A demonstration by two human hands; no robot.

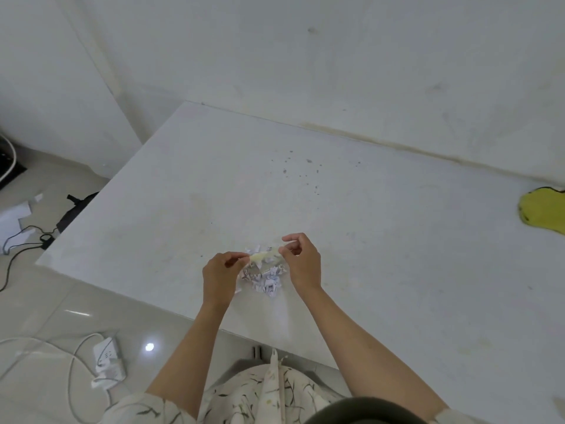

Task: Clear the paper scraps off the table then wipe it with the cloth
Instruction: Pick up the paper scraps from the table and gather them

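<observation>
Although the lower edge of the frame shows only a patterned garment (269,390) and two bare forearms, the work itself sits just beyond, in the lower centre. The left hand (220,275) and right hand (302,264) each pinch one end of a pale yellowish strip (265,257), held stretched between them directly over a small heap of white paper scraps (264,278). The remaining fingers of both hands are loosely curled. The heap rests on the white table (397,270), close to its near edge; whether the strip touches the heap cannot be told.

Assessment: the scraps appear feather-light, limp and loose, likely to scatter under a draught or a quick sweep. They are best gathered by cupping both hands around the base of the heap and closing inward, rather than picking from the top.

Further up the frame, dark specks (301,171) mark the table's middle. At the right edge lies the yellow cloth (541,211), well apart from the heap; it looks soft and would take a grip anywhere. Cables and a power strip (108,361) lie on the floor at left.
</observation>
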